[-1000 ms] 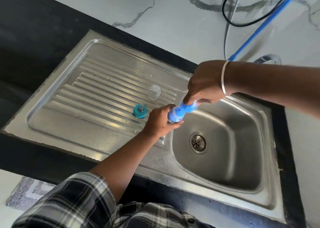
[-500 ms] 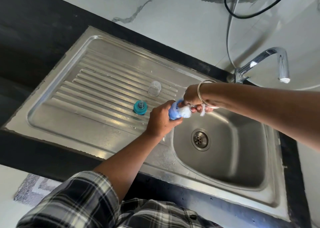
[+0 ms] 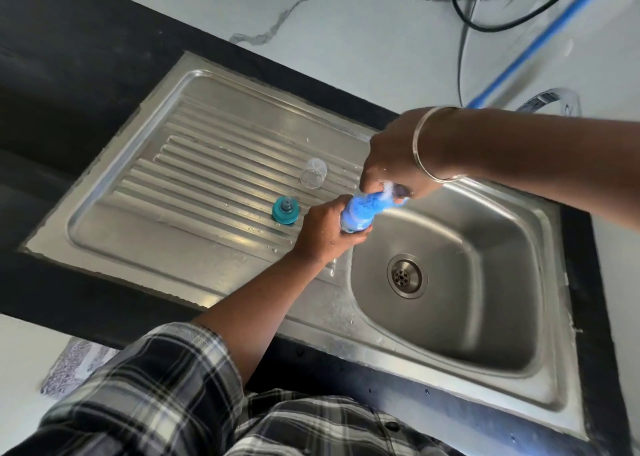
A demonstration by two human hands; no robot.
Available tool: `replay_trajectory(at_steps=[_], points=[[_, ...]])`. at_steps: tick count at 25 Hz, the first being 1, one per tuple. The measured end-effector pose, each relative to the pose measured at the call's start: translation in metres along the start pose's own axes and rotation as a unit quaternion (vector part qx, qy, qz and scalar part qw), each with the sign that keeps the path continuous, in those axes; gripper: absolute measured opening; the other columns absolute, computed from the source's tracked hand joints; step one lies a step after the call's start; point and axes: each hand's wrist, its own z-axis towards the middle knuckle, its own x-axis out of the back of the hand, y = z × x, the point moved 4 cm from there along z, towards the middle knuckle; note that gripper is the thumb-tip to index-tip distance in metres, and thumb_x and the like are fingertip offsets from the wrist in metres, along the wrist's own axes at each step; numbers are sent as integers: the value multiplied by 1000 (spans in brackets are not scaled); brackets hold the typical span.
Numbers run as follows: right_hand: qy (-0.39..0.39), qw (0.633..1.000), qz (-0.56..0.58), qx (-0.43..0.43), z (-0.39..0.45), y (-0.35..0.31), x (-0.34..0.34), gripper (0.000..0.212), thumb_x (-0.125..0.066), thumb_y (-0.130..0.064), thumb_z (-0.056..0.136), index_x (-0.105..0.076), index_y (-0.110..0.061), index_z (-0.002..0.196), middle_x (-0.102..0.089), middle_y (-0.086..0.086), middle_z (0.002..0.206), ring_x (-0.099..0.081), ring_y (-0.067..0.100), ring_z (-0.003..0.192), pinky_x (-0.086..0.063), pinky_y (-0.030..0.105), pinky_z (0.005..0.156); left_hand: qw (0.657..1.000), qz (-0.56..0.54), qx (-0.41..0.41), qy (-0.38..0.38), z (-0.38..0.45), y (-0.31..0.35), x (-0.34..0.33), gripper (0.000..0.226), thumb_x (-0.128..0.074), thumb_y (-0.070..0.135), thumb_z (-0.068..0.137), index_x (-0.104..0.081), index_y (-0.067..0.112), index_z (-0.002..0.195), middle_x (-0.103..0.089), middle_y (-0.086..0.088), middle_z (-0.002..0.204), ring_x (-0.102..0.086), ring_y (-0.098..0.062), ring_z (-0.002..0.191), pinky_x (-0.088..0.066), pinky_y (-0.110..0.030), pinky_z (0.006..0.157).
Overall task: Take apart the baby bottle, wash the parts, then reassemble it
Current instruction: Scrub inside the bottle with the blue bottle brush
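Observation:
My left hand (image 3: 325, 230) grips the blue baby bottle body (image 3: 358, 213), tilted over the left rim of the sink basin (image 3: 485, 317). At the bottle's mouth my right hand (image 3: 391, 158) grips a bottle brush, with white bristles or foam (image 3: 389, 189) showing under the fingers. The brush's blue handle (image 3: 540, 40) rises up and to the right behind my wrist. The teal collar with its nipple (image 3: 284, 210) stands on the ribbed drainboard (image 3: 194, 185). The clear cap (image 3: 313, 173) lies on its side just beyond the collar.
The drain (image 3: 404, 275) sits in the basin floor. A chrome tap (image 3: 550, 99) peeks out behind my right forearm. A black cable (image 3: 485, 23) loops on the marble wall. Black counter surrounds the steel sink.
My right hand pulled the brush out so its bristles showed, then pushed it back in at the bottle's mouth. The blue handle is in view again. My left hand kept hold of the bottle.

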Motion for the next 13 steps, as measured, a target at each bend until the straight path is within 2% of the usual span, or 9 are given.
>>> replay_trajectory(at_steps=[3, 6, 8, 9, 10, 11, 12, 13], points=[[-4, 987, -145, 75, 12, -15, -1, 19, -60, -28, 85, -56, -34, 103, -62, -3, 86, -56, 29, 74, -46, 29, 63, 1000, 4, 3, -5, -2, 1, -1, 40, -89, 29, 62, -70, 13, 93, -73, -3, 78, -64, -15, 68, -38, -16, 60], [0, 981, -159, 108, 35, -31, -12, 25, -60, -26, 87, -56, -33, 110, -64, -1, 93, -62, 29, 80, -42, 29, 62, 1000, 5, 10, 8, -2, 0, -3, 37, -91, 27, 59, -68, 11, 84, -71, -5, 71, -62, -16, 63, -36, -16, 57], [0, 992, -110, 56, 47, -25, -18, 25, -59, -31, 87, -55, -32, 112, -64, -1, 97, -63, 29, 86, -42, 30, 64, 1000, 10, 16, 14, -2, 0, -4, 41, -89, 28, 60, -67, 12, 90, -71, -6, 73, -64, -19, 65, -43, -21, 58], [-4, 999, -36, -6, 48, -17, -25, 25, -59, -33, 87, -56, -31, 111, -64, 0, 96, -62, 28, 85, -41, 30, 64, 1000, 14, 14, 14, -2, 0, -5, 44, -88, 28, 60, -67, 13, 95, -71, -6, 76, -65, -20, 67, -46, -23, 59], [-17, 991, 96, -91, 48, -8, -36, 25, -60, -35, 86, -58, -25, 109, -63, 2, 90, -61, 27, 79, -40, 28, 62, 1000, 13, 8, 11, -2, 1, -6, 46, -86, 28, 61, -67, 12, 99, -72, -7, 78, -66, -22, 69, -49, -26, 61], [-36, 950, 253, -179, 47, 0, -52, 26, -62, -35, 85, -62, -17, 104, -61, 5, 80, -58, 25, 66, -40, 26, 57, 1000, 8, 1, 4, -2, 0, -7, 46, -85, 28, 61, -67, 12, 101, -73, -7, 81, -68, -25, 72, -53, -29, 63], [-51, 883, 397, -246, 45, 2, -66, 26, -63, -33, 85, -63, -9, 95, -58, 7, 67, -51, 22, 50, -39, 24, 51, 1000, 4, -4, -5, -3, 0, -8, 47, -83, 28, 62, -67, 11, 103, -73, -6, 84, -69, -27, 74, -55, -33, 65], [-60, 824, 487, -285, 44, 2, -76, 26, -64, -31, 86, -61, -6, 86, -53, 8, 59, -43, 19, 40, -38, 20, 47, 1000, 3, -9, -13, -4, 1, -9, 47, -83, 29, 64, -67, 12, 104, -74, -5, 86, -69, -26, 76, -56, -36, 66]])
